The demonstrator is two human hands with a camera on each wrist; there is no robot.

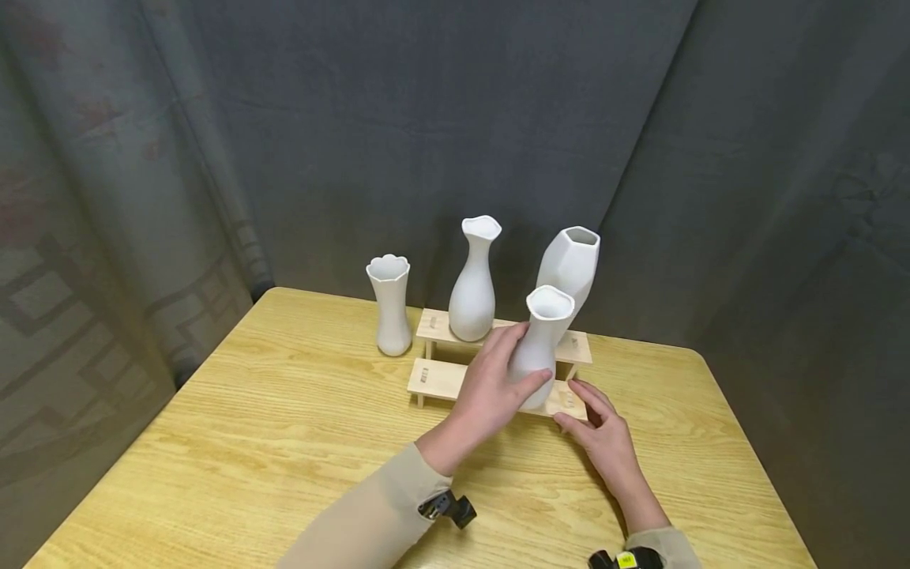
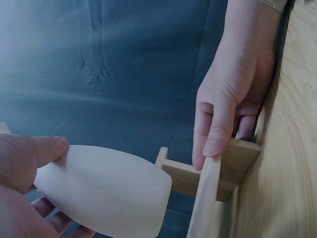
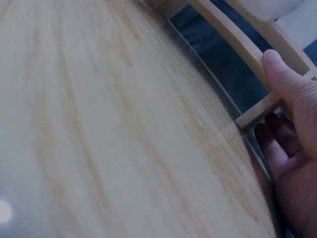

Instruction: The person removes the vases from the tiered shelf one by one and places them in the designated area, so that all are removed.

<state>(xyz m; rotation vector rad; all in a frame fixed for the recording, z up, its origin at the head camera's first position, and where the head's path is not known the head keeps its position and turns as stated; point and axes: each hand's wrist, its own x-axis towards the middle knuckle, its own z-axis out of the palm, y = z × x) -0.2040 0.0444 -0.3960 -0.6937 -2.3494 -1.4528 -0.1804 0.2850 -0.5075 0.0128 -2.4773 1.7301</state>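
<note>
My left hand (image 1: 492,383) grips a white vase (image 1: 538,348) with a flared, wavy rim, thumb on one side and fingers round the other. In the left wrist view, a gap shows between the base of this vase (image 2: 111,191) and the lower board of a two-step wooden stand (image 1: 441,379). At the stand's right end, my right hand (image 1: 604,435) pinches the lower board, its thumb (image 3: 280,72) on the front edge. A slim-necked white vase (image 1: 472,296) stands on the upper step. A faceted white vase (image 1: 572,265) rises at that step's right, its base hidden.
A scallop-rimmed white vase (image 1: 391,308) stands on the wooden table (image 1: 284,419), left of the stand. Dark grey curtain (image 1: 426,118) hangs close behind the table's back edge, with patterned curtain (image 1: 92,237) on the left.
</note>
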